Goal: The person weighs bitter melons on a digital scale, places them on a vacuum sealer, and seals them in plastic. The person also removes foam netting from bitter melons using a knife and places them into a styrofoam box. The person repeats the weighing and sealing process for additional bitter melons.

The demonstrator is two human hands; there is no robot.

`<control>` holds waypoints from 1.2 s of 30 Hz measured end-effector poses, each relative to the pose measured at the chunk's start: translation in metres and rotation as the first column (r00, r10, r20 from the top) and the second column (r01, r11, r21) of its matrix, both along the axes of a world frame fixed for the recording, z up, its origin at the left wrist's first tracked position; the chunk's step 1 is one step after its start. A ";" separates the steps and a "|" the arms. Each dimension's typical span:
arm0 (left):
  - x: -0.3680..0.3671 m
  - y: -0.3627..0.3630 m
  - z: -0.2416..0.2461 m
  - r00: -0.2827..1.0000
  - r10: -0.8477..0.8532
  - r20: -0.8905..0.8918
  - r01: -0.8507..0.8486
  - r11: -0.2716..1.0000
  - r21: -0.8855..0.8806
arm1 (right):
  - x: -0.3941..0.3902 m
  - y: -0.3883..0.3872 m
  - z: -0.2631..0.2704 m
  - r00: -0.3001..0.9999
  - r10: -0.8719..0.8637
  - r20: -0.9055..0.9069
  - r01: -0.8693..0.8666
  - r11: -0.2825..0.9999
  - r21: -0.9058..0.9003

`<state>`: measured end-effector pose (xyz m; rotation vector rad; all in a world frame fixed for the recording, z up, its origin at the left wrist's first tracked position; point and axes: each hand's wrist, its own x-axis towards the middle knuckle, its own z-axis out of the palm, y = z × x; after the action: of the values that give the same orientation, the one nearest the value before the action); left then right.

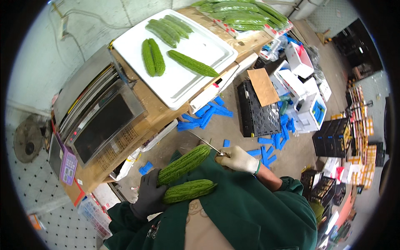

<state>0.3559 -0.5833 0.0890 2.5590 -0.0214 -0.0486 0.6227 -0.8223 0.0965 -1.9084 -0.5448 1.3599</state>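
Observation:
My left hand [151,191], in a dark grey glove, grips two green bitter melons by their near ends in front of my body. The upper bitter melon [185,163] slants up to the right, its thin stem at the far tip. Below it, the lower bitter melon [189,190] lies flatter, apart from the first at the tips. In a white knit glove, my right hand [238,160] is closed around the handle of a thin knife [204,141]. Its blade points up and left, passing close by the stem; whether they touch, I cannot tell.
On the wooden bench, a white tray [179,100] carries loose and film-wrapped bitter melons. A film-wrapping machine [104,123] and purple scale [68,167] stand left. A black crate [259,120], blue foam net sleeves [206,115] and white foam boxes [307,115] occupy the floor.

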 end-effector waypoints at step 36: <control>-0.126 -0.028 -0.047 0.832 0.551 -0.073 -0.550 0.798 -0.245 | 0.042 0.054 -0.087 0.843 -0.076 0.532 0.036 0.996 0.085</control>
<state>0.2303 -0.6110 0.0422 2.2090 0.6769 0.1725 0.6651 -0.7682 0.0093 -2.2256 -0.7857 0.7377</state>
